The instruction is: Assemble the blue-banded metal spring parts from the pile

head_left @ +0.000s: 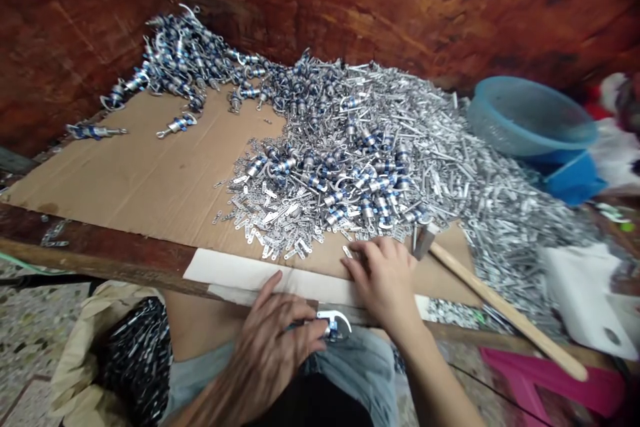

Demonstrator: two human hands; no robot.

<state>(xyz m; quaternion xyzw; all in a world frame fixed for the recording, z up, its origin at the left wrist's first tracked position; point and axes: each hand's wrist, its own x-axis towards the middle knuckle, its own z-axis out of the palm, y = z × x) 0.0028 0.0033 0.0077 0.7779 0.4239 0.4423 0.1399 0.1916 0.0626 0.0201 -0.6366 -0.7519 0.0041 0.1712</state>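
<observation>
My left hand (280,333) is closed around a blue-and-silver metal fitting (331,327) at the table's front edge, above my lap. A curved silver hook sticks out of the fitting past my fingertips, while the rest is covered by my fingers. My right hand (383,273) rests on the cardboard, thumb and forefinger at either end of a small flat metal plate (347,251) with holes. Just ahead of both hands lies a spread of similar small plates (280,220), and finished-looking blue-banded fittings (370,180) are heaped behind them.
A hammer (505,307) with a wooden handle lies right of my right hand. Beyond it are a big pile of metal pins (450,140), a blue tub (533,120) and a white plastic piece (575,293). A bag of dark metal parts (137,347) stands at lower left.
</observation>
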